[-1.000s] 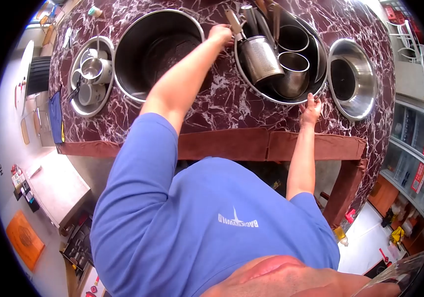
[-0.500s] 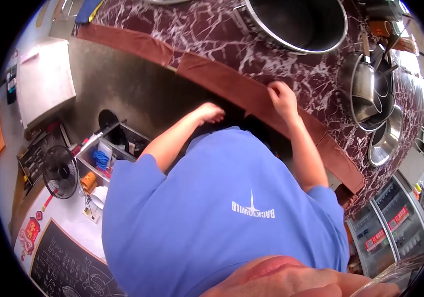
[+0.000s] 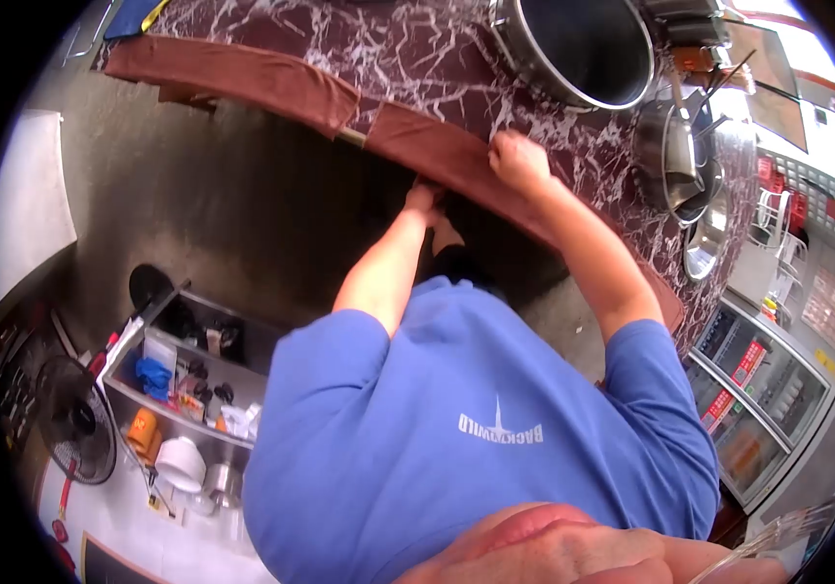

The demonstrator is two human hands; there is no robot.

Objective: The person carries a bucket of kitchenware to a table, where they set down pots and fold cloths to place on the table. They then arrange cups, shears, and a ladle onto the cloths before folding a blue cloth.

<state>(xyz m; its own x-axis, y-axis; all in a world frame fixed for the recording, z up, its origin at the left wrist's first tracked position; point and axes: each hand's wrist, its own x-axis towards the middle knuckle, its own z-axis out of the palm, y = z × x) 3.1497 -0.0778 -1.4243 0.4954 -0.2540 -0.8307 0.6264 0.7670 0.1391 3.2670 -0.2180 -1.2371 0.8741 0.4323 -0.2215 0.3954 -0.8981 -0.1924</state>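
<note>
My left hand reaches down to the underside of the table edge, just below a brown cloth strip. Its fingers are partly lost in shadow, so what they touch cannot be made out. Up on the edge of the dark red marbled tabletop, my right hand is closed like a fist against the brown cloth's upper side. Whether anything sits inside its fingers is hidden. Beyond that hand stands a large steel pot with a dark inside.
Steel pans with handled utensils and a shallow metal bowl stand on the table's right. Behind me on the left are an open drawer of small items and a black fan. A glass-door cabinet stands at right.
My body has leaned and the view has turned. My left hand has moved up in view to the table's underside. My right hand has shifted left along the cloth edge, staying closed.
</note>
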